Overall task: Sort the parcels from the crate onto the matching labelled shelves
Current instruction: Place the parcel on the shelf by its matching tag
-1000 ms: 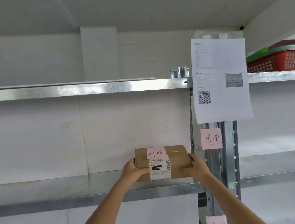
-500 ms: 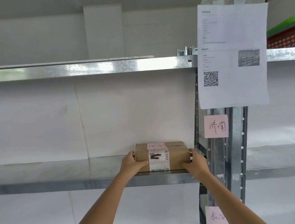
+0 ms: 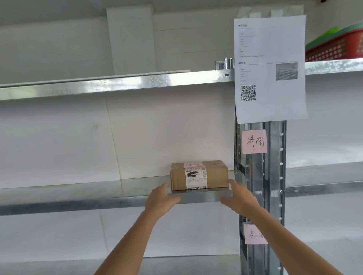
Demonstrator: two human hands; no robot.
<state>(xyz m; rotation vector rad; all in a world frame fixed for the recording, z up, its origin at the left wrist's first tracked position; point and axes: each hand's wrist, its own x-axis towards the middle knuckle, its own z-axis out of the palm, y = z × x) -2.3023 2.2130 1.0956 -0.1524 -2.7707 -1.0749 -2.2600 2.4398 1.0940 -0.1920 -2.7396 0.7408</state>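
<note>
A brown cardboard parcel (image 3: 217, 174) with a white shipping label and a pink note on top rests on the middle metal shelf (image 3: 75, 194), near its right end. My left hand (image 3: 160, 199) is open just below and left of the parcel, off it. My right hand (image 3: 239, 197) is open below its right corner, also apart from it. A pink handwritten label (image 3: 254, 141) is stuck on the steel upright (image 3: 276, 174) beside this shelf. A second pink label (image 3: 253, 234) sits lower on the same upright, partly hidden by my right forearm.
A printed sheet with a QR code (image 3: 270, 69) hangs on the upright. The upper shelf (image 3: 111, 83) carries metal brackets (image 3: 224, 63). A red basket (image 3: 343, 47) with green trays stands on the top right shelf. White wall panels back the shelves.
Both hands have let go of the parcel and drawn back toward me. The parcel now rests on the shelf by itself.
</note>
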